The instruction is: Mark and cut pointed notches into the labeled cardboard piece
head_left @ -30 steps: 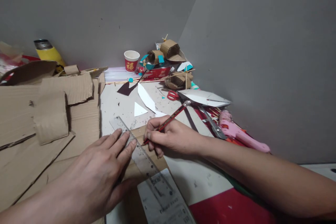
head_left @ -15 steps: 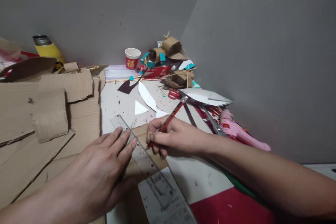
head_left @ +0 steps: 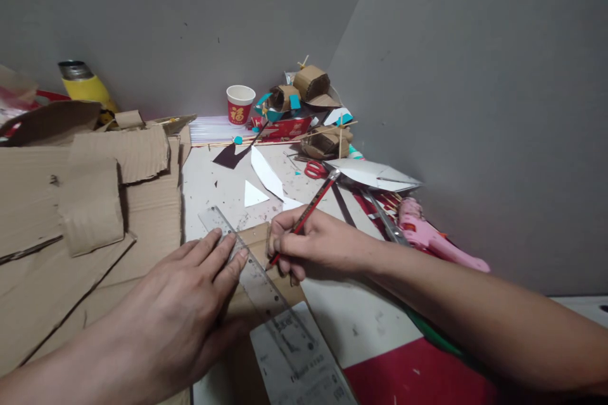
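Observation:
My left hand (head_left: 190, 294) lies with its fingers stretched out, the fingertips pressing on a clear plastic ruler (head_left: 260, 286). The ruler rests at a slant across a piece of brown cardboard (head_left: 292, 294) that bears a white printed label (head_left: 308, 370). In my right hand (head_left: 304, 240) is a red and black pencil (head_left: 311, 209), pinched near its point. Its tip is down by the ruler's right edge, over the cardboard. Part of the cardboard is hidden under my left hand.
Torn cardboard sheets (head_left: 147, 215) cover the left side. Behind stand a yellow bottle (head_left: 90, 88), a paper cup (head_left: 240, 104) and cardboard models (head_left: 311, 85). Red-handled scissors (head_left: 314, 169), white paper pieces (head_left: 266, 174) and a pink glue gun (head_left: 437, 240) lie around. Grey walls enclose the back and right.
Very little differs. My right hand and the pencil have shifted slightly right along the ruler's edge; my left hand and the ruler stay in place.

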The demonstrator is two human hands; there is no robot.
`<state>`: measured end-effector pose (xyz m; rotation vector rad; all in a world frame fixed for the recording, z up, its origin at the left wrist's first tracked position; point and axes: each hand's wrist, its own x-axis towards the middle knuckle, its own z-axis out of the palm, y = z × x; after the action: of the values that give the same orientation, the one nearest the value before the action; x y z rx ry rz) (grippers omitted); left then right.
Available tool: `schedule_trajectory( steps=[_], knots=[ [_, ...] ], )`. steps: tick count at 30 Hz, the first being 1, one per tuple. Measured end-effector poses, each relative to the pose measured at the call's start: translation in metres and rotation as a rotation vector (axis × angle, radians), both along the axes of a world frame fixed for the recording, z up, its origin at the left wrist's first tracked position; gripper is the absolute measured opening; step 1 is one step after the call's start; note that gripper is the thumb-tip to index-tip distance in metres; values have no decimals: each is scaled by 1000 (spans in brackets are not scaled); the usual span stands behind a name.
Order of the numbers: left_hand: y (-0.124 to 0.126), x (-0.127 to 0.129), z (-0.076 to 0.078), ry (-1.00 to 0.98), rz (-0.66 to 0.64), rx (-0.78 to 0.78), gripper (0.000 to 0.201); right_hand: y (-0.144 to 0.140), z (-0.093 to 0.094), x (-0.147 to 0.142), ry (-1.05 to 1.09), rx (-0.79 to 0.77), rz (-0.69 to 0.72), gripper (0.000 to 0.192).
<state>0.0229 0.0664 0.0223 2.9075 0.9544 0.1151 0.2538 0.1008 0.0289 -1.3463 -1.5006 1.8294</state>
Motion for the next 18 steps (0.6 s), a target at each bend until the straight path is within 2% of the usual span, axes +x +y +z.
schedule_trajectory(
  steps=[4, 7, 12, 18],
  knots=[
    [-1, 1, -1, -12, 17, -8, 60, 0, 4, 1, 111, 89, -169, 9],
    [-3, 2, -1, 38, -12, 58, 56, 1, 3, 1, 175, 167, -263, 8],
    [-10, 2, 0, 71, -119, 302, 46, 2, -4, 1, 150, 290, -244, 28],
    [-11, 3, -4, 12, -135, 388, 41, 3, -7, -1, 163, 340, -268, 31]
  ],
)
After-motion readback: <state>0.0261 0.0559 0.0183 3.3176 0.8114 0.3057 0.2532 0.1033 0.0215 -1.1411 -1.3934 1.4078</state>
